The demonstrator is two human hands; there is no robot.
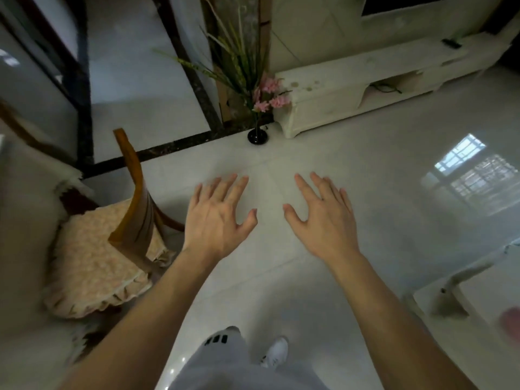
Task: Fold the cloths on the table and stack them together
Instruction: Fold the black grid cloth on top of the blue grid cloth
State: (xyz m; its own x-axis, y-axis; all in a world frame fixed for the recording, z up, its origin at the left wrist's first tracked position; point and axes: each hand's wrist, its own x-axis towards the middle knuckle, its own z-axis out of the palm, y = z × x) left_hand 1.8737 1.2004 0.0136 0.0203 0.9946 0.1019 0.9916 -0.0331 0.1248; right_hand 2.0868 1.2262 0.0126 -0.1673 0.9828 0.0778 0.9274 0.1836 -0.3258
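Pale fabric, blurred, fills the left edge of the view, far to the left of the left hand (218, 218); I cannot tell if it is one of the cloths of the task, and no cloth is clearly visible. Just beside it, still left of that hand, stands a brown wooden chair (132, 204) with a curved back, and on its seat lies a peach-coloured cushion with a frilled border (95, 266).

Both hands are held out in front of the body, palms down, above the glossy white tiled floor (380, 170). The left hand has its fingers straight and spread wide, the thumb pointing to the right hand (320, 220). The right hand is the same, wide and flat, and neither one holds anything. They are near each other but do not touch.

Beyond the hands, between them and a little to the left, a small black vase (257, 135) stands on the floor with green grass stems and pink flowers (268, 94). To the right of it, beyond the right hand, a long white low cabinet (337, 99) runs along the wall.

Below the hands, near the lower edge, light grey trousers (225, 361) and one white shoe (277, 351) are visible. Right of the right forearm there is a blurred pale piece of furniture (455, 280).
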